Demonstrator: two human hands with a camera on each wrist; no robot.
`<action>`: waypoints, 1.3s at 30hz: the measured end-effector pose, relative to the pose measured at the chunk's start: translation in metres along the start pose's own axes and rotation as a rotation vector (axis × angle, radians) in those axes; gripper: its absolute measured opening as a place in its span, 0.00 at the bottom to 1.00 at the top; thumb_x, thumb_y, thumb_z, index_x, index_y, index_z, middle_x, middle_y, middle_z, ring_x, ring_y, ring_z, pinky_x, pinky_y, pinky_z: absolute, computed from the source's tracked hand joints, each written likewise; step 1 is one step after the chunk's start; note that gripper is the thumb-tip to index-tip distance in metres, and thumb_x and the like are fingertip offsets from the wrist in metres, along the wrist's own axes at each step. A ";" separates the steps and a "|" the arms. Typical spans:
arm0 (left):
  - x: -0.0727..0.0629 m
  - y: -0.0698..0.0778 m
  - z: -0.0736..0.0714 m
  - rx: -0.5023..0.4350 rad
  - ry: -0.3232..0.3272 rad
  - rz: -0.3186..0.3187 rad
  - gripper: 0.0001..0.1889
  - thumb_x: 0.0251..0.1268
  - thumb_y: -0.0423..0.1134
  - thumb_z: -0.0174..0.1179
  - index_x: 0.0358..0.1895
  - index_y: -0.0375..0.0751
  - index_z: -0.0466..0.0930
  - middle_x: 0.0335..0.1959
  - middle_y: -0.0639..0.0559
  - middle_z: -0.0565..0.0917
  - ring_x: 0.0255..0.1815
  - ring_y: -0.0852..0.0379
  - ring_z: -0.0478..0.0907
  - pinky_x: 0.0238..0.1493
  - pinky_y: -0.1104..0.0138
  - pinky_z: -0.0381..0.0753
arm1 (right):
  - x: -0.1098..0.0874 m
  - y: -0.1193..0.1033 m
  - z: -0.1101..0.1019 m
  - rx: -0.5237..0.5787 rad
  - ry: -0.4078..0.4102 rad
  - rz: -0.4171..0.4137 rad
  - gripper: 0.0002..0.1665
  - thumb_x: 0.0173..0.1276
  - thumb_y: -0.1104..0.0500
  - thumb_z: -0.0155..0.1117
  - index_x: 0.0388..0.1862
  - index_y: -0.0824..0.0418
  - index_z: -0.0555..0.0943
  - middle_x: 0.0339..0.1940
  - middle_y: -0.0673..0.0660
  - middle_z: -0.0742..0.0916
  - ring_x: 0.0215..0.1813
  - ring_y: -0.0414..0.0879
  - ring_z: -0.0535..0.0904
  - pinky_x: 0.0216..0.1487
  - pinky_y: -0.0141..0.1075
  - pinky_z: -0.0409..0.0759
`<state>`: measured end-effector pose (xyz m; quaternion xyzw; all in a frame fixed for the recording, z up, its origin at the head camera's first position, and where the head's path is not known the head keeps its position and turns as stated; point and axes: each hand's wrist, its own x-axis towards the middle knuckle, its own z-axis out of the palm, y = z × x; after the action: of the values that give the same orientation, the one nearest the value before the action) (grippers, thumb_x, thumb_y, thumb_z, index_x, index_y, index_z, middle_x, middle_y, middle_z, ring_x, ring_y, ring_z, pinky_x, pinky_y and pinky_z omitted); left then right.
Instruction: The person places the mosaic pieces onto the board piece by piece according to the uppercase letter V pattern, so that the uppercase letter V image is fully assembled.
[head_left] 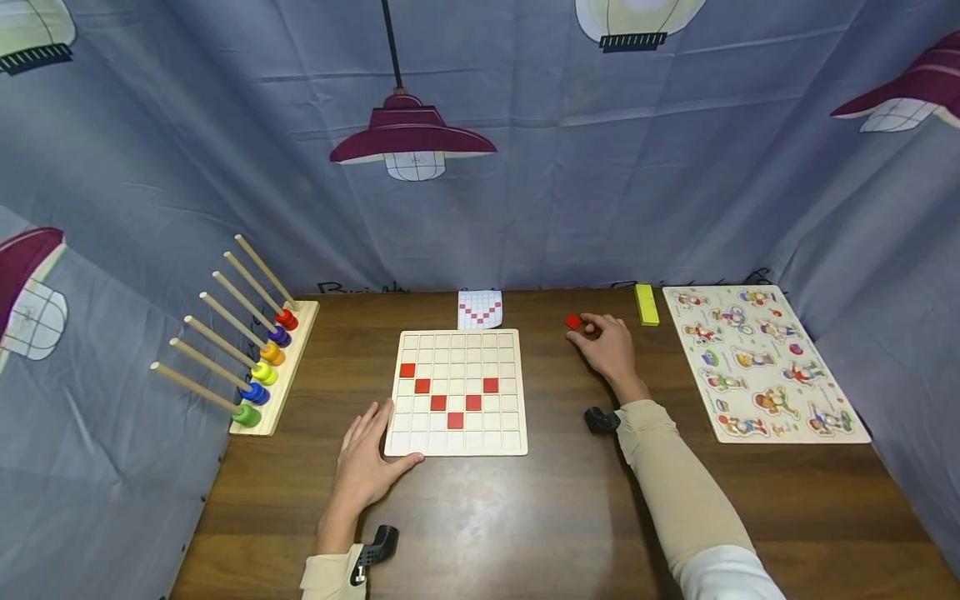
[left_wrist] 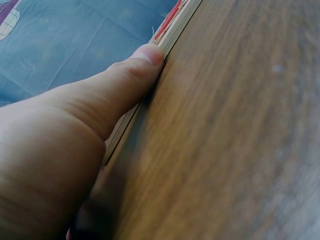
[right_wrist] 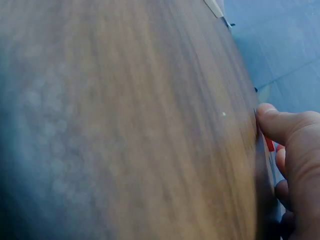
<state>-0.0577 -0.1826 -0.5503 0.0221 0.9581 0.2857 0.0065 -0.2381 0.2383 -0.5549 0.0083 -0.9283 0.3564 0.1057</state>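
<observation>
A pale square grid board (head_left: 499, 445) with several red tiles in a V pattern lies mid-table. My left hand (head_left: 365, 460) rests at its lower left corner, fingers along the left side and thumb (left_wrist: 142, 62) against the near edge. To the right of the board, my right hand (head_left: 609, 346) has curled fingers and thumb at a loose red tile (head_left: 572, 321), pinching it by its edges. In the right wrist view, red of this tile shows between the thumb (right_wrist: 280, 120) and the bent fingers. A small card (head_left: 480, 309) printed with a red V pattern lies just behind the board.
At left stands a wooden peg rack (head_left: 294, 342) with coloured rings on slanting pegs. A yellow block (head_left: 647, 305) lies behind my right hand. Far right is a picture puzzle board (head_left: 772, 367). A blue-grey curtain (head_left: 525, 208) hangs behind the brown table (head_left: 487, 525).
</observation>
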 end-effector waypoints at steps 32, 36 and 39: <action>-0.001 0.000 0.000 0.018 -0.010 -0.010 0.59 0.49 0.64 0.75 0.81 0.39 0.56 0.78 0.38 0.66 0.82 0.41 0.57 0.82 0.45 0.50 | 0.010 0.005 0.000 -0.077 -0.042 0.040 0.27 0.67 0.46 0.72 0.57 0.63 0.86 0.37 0.58 0.88 0.51 0.62 0.81 0.60 0.55 0.78; 0.000 0.000 0.000 0.015 -0.004 -0.008 0.59 0.49 0.64 0.75 0.81 0.40 0.56 0.78 0.37 0.66 0.82 0.41 0.58 0.82 0.45 0.50 | 0.010 0.004 0.000 -0.071 -0.033 0.043 0.26 0.67 0.46 0.72 0.56 0.63 0.87 0.37 0.58 0.88 0.49 0.61 0.82 0.60 0.54 0.78; 0.000 0.000 0.000 0.016 -0.001 -0.008 0.59 0.49 0.64 0.75 0.81 0.40 0.56 0.78 0.37 0.66 0.82 0.41 0.58 0.82 0.45 0.50 | 0.011 0.004 0.000 -0.075 -0.027 0.050 0.26 0.67 0.45 0.71 0.55 0.62 0.87 0.35 0.57 0.88 0.49 0.61 0.82 0.57 0.54 0.79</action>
<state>-0.0577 -0.1825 -0.5502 0.0187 0.9604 0.2777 0.0081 -0.2494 0.2417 -0.5555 -0.0138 -0.9423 0.3236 0.0844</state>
